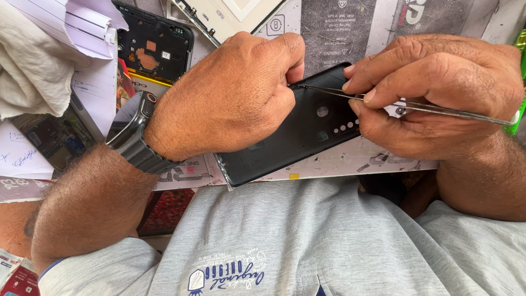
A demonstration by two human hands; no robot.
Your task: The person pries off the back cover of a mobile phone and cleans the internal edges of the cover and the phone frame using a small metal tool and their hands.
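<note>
My left hand (233, 96) grips the upper left part of a black phone back cover (298, 134) and holds it tilted over the table's near edge. Round holes show in the cover's inner face. My right hand (433, 90) pinches thin metal tweezers (438, 108) between thumb and fingers. The tweezers' tip reaches left to the cover's top edge, right by my left thumb. A dark watch (131, 137) sits on my left wrist.
A printed work mat (339, 33) covers the table. An opened phone body with exposed parts (156, 46) lies at the back left, beside papers (82, 27) and a white cloth (27, 66). My grey shirt (307, 241) fills the foreground.
</note>
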